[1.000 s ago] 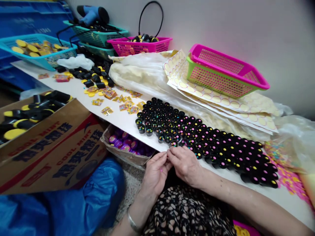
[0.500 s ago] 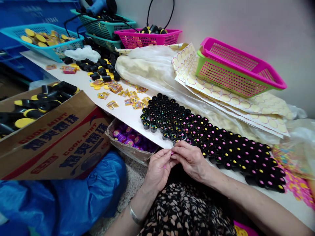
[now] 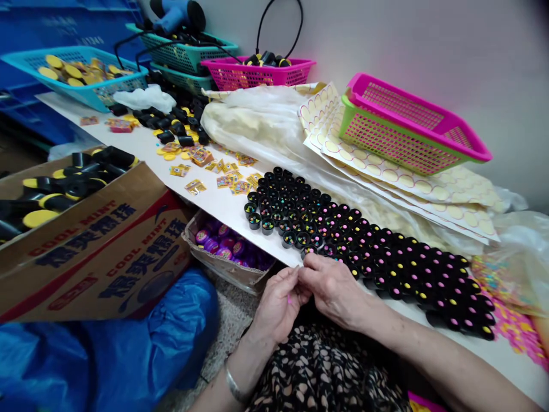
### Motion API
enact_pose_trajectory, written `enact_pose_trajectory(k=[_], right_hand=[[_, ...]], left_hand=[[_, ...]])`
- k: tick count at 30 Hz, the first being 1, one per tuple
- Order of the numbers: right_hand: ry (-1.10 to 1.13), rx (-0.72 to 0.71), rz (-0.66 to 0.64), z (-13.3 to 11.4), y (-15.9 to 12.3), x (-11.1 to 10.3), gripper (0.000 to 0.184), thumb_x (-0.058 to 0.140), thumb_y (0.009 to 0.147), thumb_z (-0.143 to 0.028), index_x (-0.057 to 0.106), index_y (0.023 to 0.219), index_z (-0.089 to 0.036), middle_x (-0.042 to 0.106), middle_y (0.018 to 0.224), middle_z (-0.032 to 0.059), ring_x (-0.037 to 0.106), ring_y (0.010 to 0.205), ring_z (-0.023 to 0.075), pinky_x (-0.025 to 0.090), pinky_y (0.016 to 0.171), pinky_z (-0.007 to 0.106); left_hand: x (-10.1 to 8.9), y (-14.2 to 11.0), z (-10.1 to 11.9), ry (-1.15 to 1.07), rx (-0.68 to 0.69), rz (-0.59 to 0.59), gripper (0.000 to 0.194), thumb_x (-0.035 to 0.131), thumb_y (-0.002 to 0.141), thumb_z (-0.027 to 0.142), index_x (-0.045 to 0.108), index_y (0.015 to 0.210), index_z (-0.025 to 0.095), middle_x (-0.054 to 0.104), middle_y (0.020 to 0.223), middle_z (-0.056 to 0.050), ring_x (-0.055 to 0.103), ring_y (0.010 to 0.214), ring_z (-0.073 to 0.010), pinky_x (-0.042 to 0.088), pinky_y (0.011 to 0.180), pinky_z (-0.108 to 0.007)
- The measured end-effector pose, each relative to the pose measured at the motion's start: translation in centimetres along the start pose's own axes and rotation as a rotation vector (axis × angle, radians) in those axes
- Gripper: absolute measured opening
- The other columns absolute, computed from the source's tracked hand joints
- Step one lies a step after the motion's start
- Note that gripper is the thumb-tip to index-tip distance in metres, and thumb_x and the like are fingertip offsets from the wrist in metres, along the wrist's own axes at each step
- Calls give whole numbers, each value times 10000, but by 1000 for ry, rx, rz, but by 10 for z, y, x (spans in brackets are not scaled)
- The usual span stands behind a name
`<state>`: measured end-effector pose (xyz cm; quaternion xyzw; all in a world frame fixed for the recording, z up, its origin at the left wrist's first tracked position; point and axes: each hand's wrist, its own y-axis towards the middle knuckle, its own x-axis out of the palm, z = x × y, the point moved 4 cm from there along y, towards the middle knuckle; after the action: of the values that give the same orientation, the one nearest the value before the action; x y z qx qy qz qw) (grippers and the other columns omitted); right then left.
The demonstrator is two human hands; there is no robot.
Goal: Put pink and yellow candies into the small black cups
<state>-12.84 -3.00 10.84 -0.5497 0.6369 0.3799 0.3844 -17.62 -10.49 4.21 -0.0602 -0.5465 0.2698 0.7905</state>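
1. While the left hand lay palm-up over the lap, its fingers were curled narrow around a small pink piece, partly visible in the palm.
2. The right hand met it fingertip to fingertip, its fingers bunched close; I could not tell whether they pinched anything.
3. Just beyond the right hand, black cups stood packed along the white table, many showing pink, yellow or multicoloured bits inside. The right hand stood in the way of part of the nearest row.
4. Crumpled plastic sheeting hemmed the cups in from behind, with round-label sheets on it and a pink basket nested in a green basket on top.
5. Toward the right end lay a heap of pink and yellow pieces beside a clear bag.
6. Farther left were yellow printed sachets, then a light-blue basket near the table's far end.
7. Below the table edge, an open carton held purple round containers; beside it, a COOL MINT box brimmed with black-and-yellow cylinders, crowding the left side.
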Motion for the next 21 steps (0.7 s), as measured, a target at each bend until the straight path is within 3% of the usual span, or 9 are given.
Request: enact_pose_trajectory(k=[7,11,17,21], right_hand=[[117,73,187,2,-6,4,242,362,849,-153,531,676,-160,456,679,6,408,600,89,316,529,198],[61,48,199,-3,-8,4,228,372,847,-157,558,715,-166,460,680,7,416,614,100,338,554,219],[410,94,251,-1,-6,5,199,421,856,-208,593,760,-180,512,748,20,483,674,103,408,600,225],[439,86,264,1,-1,-1,181,433,845,-194,581,743,-176,506,731,18,487,680,106,410,603,229]], left_hand=[[5,-2,-3,-103,-138,-51,43,582,747,155,579,730,115,565,719,-14,513,643,-67,408,620,-184],[4,-1,-2,-132,-110,-2,58,591,730,127,564,680,116,544,668,9,497,585,-47,405,560,-157],[2,1,-1,-140,-88,2,33,580,724,87,601,744,104,576,720,0,519,602,-34,406,538,-125],[1,1,1,-192,-109,-2,102,536,775,124,617,832,99,599,794,-23,542,673,-53,441,622,-153]])
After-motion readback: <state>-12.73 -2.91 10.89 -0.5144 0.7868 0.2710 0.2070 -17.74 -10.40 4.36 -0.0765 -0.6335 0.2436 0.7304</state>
